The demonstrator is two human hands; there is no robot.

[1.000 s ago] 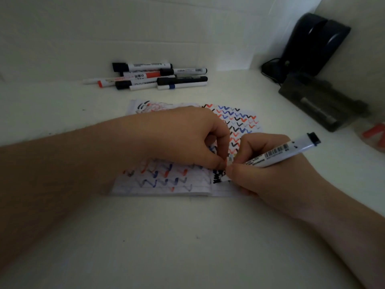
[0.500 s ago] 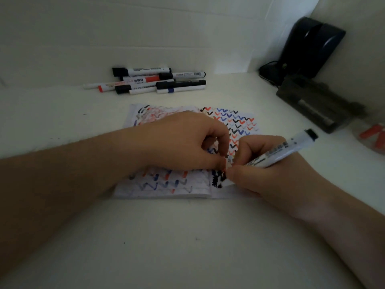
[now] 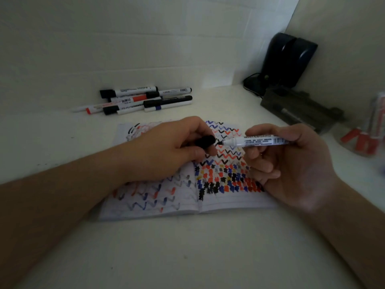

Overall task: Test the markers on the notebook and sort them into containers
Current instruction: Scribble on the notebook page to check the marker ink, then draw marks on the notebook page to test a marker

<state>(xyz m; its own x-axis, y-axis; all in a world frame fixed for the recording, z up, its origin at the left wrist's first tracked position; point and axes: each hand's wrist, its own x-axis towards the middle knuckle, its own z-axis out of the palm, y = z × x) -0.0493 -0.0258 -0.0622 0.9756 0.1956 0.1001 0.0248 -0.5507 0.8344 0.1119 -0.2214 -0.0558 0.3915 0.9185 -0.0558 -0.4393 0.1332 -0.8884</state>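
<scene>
Marker (image 3: 258, 140) gripped by right fingers (image 3: 260, 152), cap (image 3: 205, 141) by left fingers (image 3: 200, 152); spare markers (image 3: 135, 100) behind notebook (image 3: 218, 203).

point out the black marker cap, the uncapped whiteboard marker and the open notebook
black marker cap (image 3: 205, 141), head view, middle of the cap
white uncapped whiteboard marker (image 3: 258, 140), head view, printed barrel
open scribbled notebook (image 3: 233, 203), head view, bare lower right page

The marker (image 3: 257, 141) in the right hand (image 3: 291, 163) reads "WHITEBOARD" along its barrel (upside down), above a barcode; its smaller print is too fine to read.
</scene>
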